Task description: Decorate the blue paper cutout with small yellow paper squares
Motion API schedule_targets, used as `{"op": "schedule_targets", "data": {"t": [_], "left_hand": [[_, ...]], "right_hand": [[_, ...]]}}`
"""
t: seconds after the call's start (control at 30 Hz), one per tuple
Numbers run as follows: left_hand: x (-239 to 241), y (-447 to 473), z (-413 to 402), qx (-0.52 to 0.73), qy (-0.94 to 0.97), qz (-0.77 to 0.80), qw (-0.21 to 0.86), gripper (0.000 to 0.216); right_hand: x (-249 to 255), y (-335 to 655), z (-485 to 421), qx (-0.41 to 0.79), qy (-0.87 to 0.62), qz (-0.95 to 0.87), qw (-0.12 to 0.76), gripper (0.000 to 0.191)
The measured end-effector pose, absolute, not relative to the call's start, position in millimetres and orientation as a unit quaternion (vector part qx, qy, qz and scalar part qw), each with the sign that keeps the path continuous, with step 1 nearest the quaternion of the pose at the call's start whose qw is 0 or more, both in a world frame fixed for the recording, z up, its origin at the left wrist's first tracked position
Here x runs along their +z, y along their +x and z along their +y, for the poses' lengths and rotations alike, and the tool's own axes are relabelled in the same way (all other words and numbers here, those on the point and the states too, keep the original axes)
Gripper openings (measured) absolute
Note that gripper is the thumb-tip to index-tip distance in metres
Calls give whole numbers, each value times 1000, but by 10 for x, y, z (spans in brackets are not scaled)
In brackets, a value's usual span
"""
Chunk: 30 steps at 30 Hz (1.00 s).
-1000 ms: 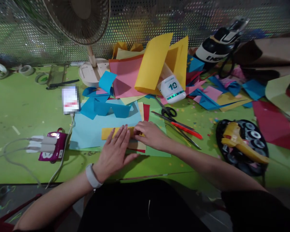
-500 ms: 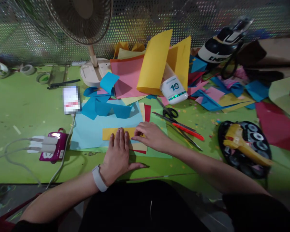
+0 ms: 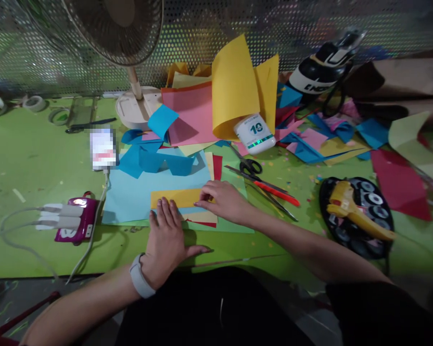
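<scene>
A yellow paper strip lies across a light blue sheet on top of other coloured sheets. My left hand is flat, fingers straight and thumb out to the side, its fingertips on the lower left edge of the strip. With its fingers pinched, my right hand holds the strip's right end, which is partly hidden behind the fingers. Just beyond the strip, folded blue paper pieces rest on the light blue sheet.
Right of the sheets lie scissors, a red-handled cutter and a yellow tape dispenser on a black tray. Behind are a white bottle, a curled yellow sheet and a fan. A phone and purple power adapter are left.
My left hand has slid toward me and slightly left, uncovering more of the yellow strip. My right hand keeps its pinch at the strip's right end.
</scene>
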<state>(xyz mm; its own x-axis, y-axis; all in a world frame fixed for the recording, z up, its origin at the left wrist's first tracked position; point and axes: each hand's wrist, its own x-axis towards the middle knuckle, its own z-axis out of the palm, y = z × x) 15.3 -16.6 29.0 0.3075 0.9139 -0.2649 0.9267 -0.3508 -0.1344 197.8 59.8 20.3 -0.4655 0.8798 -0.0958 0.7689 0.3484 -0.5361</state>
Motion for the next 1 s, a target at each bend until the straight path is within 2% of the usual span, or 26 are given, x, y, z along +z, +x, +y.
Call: {"op": "schedule_targets", "data": {"t": [0.27, 0.47, 0.7, 0.87, 1.0], "left_hand": [[292, 150, -180, -122, 809, 573, 39, 126], [304, 154, -167, -125, 810, 572, 36, 126], [290, 149, -153, -135, 812, 567, 24, 125], [297, 150, -134, -136, 815, 563, 17, 125], [303, 141, -125, -122, 817, 563, 18, 125]], "right_hand": [[242, 1955, 603, 266, -526, -802, 97, 22], [200, 2113, 592, 255, -530, -803, 94, 27], [177, 2444, 499, 248, -573, -772, 116, 21], [325, 2266, 411, 160, -597, -769, 167, 21], [294, 1959, 405, 98, -580, -803, 98, 35]]}}
